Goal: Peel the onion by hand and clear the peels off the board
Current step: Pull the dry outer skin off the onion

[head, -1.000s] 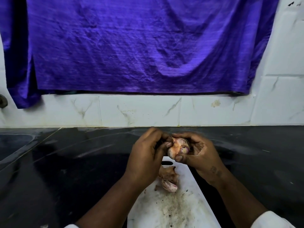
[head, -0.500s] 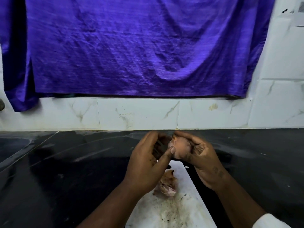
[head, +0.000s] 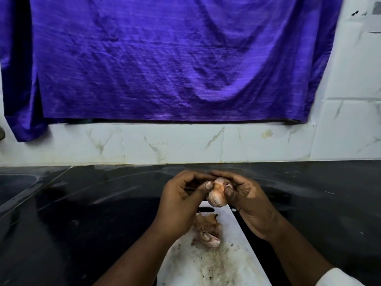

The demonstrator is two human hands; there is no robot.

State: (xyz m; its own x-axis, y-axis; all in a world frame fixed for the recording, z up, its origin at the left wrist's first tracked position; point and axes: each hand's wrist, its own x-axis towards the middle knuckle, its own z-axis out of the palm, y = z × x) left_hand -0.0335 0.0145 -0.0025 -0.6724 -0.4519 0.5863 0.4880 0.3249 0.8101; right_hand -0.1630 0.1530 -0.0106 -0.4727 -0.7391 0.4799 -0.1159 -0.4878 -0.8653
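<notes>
A small pale pink onion (head: pixel 216 195) is held in the air above the far end of a white cutting board (head: pixel 233 259). My right hand (head: pixel 250 201) cups the onion from the right, thumb pressed on its front. My left hand (head: pixel 181 201) touches it from the left, thumb tip on its upper left side. A heap of brownish-pink peels (head: pixel 206 230) lies on the board just below the hands, partly hidden by my left wrist. Dark crumbs and smears of dirt cover the near part of the board.
The board lies on a glossy black countertop (head: pixel 82 213). A white marble-patterned tiled wall (head: pixel 175 143) rises behind it, with a large purple cloth (head: pixel 175 58) hanging over it. The rim of a sink (head: pixel 18 182) shows at the far left.
The onion has been turned between my hands, and both thumbs have shifted on it. The view has tilted down slightly. The peels on the board have not moved.
</notes>
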